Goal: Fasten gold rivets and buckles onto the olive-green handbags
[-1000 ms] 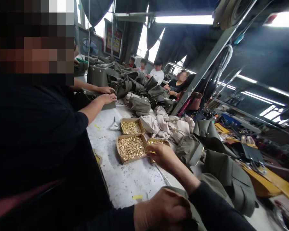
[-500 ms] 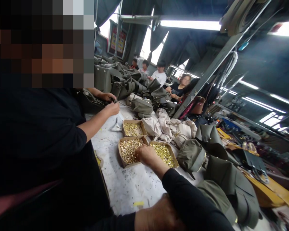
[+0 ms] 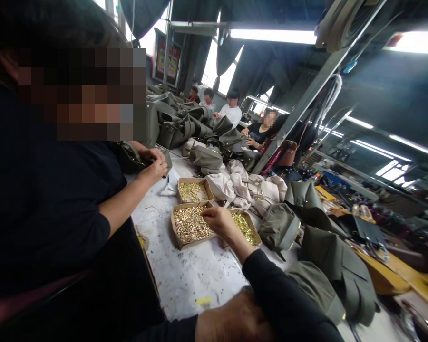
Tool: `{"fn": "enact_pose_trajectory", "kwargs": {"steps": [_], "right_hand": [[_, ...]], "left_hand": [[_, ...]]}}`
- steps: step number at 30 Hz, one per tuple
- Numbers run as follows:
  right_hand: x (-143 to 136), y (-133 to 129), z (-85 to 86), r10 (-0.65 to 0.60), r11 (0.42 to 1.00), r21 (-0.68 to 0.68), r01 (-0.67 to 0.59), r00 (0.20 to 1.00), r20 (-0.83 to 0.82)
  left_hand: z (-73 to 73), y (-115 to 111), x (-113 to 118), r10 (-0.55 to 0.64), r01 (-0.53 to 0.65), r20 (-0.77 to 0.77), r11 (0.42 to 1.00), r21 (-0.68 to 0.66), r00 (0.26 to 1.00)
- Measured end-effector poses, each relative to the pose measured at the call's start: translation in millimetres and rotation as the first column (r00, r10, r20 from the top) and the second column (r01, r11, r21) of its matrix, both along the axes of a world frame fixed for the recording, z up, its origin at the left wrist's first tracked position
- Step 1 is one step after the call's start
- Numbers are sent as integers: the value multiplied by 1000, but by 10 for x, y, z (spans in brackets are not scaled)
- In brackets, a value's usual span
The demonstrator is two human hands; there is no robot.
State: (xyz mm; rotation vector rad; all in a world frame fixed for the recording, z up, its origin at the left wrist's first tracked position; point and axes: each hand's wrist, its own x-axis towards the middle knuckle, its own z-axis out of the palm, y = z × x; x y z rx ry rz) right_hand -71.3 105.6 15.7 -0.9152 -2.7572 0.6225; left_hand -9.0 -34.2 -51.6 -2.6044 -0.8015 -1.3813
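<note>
My right hand (image 3: 220,222) is over a cardboard box (image 3: 181,244) of small gold-coloured metal pieces (image 3: 190,222). Its fingertips are pinched together; whether a piece is between them is too small to make out. Beneath its wrist, a second box holds yellower gold pieces (image 3: 243,227). Another box of gold pieces (image 3: 190,191) stands just behind. Low in the picture lies my left hand (image 3: 231,316), blurred, with its fingers hidden behind my right sleeve. A sliver of something dark shows at its upper edge, too little to name.
At left, a co-worker's hands (image 3: 155,161) hold a dark green bag part at the white table (image 3: 174,280). Beige bags (image 3: 235,187) and olive-green bags (image 3: 342,266) line the right side. More bags are heaped behind, with several people beyond. A metal post (image 3: 306,99) slants across.
My right hand has lifted slightly from the pieces in the middle box, fingers pinched. The co-worker's hands have shifted on the bag part, and the head has leaned lower. The view has moved slightly.
</note>
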Motion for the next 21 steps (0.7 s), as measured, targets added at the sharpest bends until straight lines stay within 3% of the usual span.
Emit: {"fn": "enact_pose_trajectory", "kwargs": {"steps": [5, 10, 14, 17, 19, 21], "right_hand": [[454, 211, 340, -130, 966, -251, 66, 960, -248], [1371, 136, 621, -298, 873, -474, 113, 894, -335], [2117, -302, 658, -416, 800, -586, 125, 820, -394], [2508, -751, 601, -488, 732, -678, 75, 752, -443], [2665, -1038, 557, -497, 734, -676, 66, 731, -468], [2749, -1289, 522, -461, 785, -615, 79, 737, -494]], "left_hand": [[143, -6, -39, -146, 156, 244, 988, -20, 959], [116, 22, -37, -146, 185, 383, 980, -68, 912], [130, 9, -63, -166, 204, 380, 977, -61, 910], [186, -27, -62, -177, 201, 322, 979, -44, 930], [223, -51, -44, -195, 204, 267, 979, -5, 944], [258, -80, -18, -219, 216, 216, 976, 40, 951]]}}
